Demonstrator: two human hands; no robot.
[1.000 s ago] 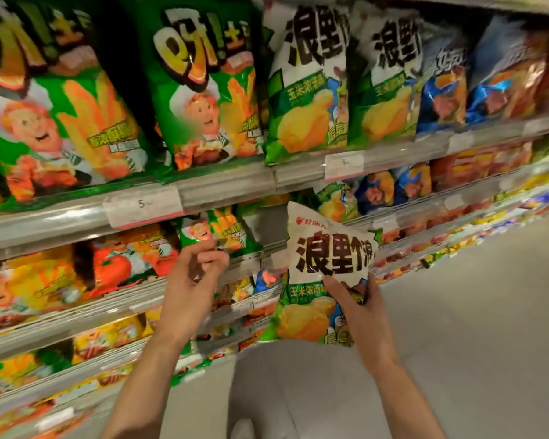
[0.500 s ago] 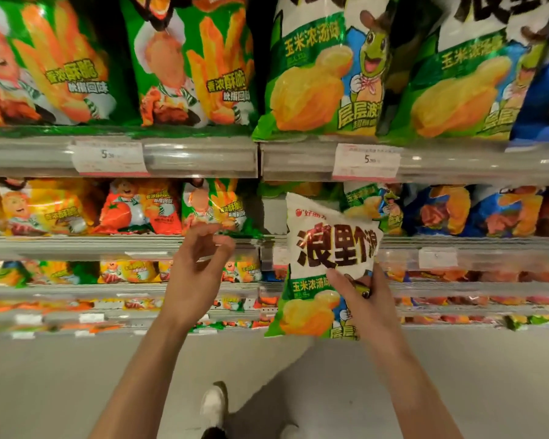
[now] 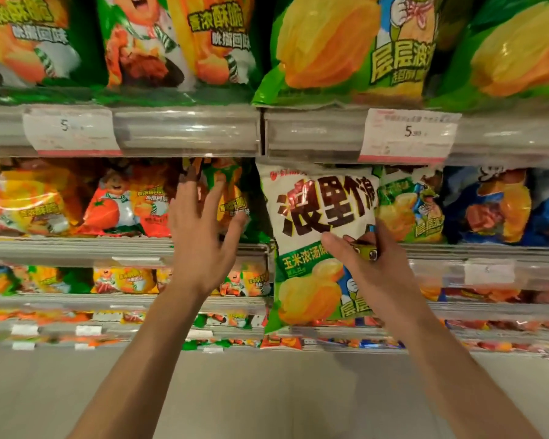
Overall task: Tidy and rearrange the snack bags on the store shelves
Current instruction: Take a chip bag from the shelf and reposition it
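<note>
L hand: my left hand point(image 3: 200, 245) has gone from curled near the rail to fingers spread wide, holding nothing, reaching into the 2nd shelf at the green fry bag point(image 3: 232, 198). Fingertips look to touch it, but blur means I can't be sure.
Ctr bag: the white-green corn bag point(image 3: 311, 248) is higher than 1 s ago, top edge now just under the price rail point(image 3: 187, 131), in front of the gap between fry bag and same-brand bags point(image 3: 409, 210) to the right.
R hand: my right hand point(image 3: 371, 264) pinches that bag mid-right, thumb on front, fingers behind.
Meaning: I judge I'm clearing a slot w/ the L, then sliding the bag in; not shelved yet.
Hidden: gap depth behind bag unseen; top-row bags cut off; lower shelves smeared.
</note>
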